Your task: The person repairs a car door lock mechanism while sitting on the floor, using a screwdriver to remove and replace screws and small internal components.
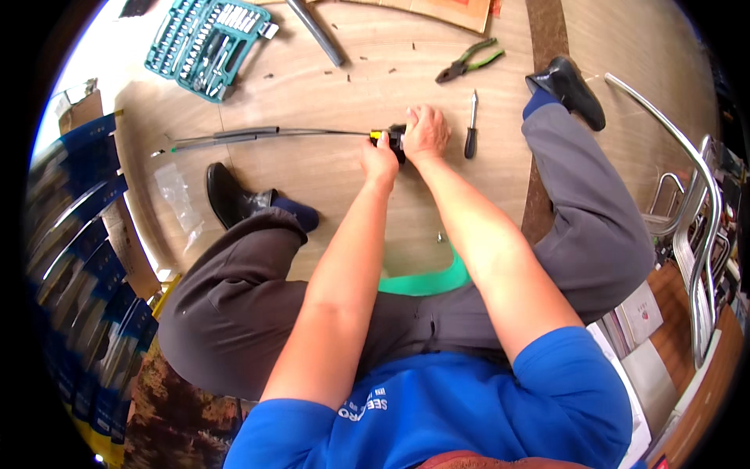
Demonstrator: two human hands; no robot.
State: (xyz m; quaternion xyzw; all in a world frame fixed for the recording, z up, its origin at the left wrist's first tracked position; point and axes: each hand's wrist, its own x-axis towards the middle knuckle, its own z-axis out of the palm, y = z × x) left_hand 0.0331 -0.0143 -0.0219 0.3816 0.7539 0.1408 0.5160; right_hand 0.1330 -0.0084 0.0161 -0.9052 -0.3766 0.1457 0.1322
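My left hand and my right hand are both closed on a black part with a yellow piece at the upper middle of the head view. Thin dark cables run from it leftward along the floor, through darker sleeves. Just right of my right hand lies a screwdriver, and above it pliers with green handles. Part of the held piece is hidden by my fingers.
Teal socket set, grey tube, small scattered bits, cardboard above; clear plastic bag left; green object between my bent legs; stacked blue packages far left; bent metal tubes and wooden edge far right.
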